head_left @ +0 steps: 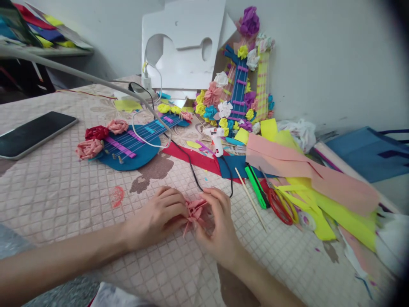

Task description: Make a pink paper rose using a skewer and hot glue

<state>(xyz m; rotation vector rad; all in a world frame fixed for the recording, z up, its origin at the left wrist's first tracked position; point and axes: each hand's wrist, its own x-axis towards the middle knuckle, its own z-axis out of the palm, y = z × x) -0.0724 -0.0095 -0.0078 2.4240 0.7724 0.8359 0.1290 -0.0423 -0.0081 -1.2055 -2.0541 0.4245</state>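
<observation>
My left hand (159, 215) and my right hand (217, 224) meet low in the middle of the table, both pinching a small pink crumpled paper flower (195, 210) between their fingertips. The flower's folded strips stick out between the two hands. A blue paper guitar (140, 147) with pink and red paper roses lies flat beyond my left hand. A wooden stick (251, 198), a green cutter (257, 186) and red-handled scissors (279, 204) lie just right of my right hand.
A phone (32, 133) lies at the far left. A white glue gun (217, 143) with a black cord sits mid-table. A second flower-covered blue guitar (238, 89) leans on the wall beside white cut foam board (182, 42). Pink and yellow paper sheets (306, 170) cover the right side.
</observation>
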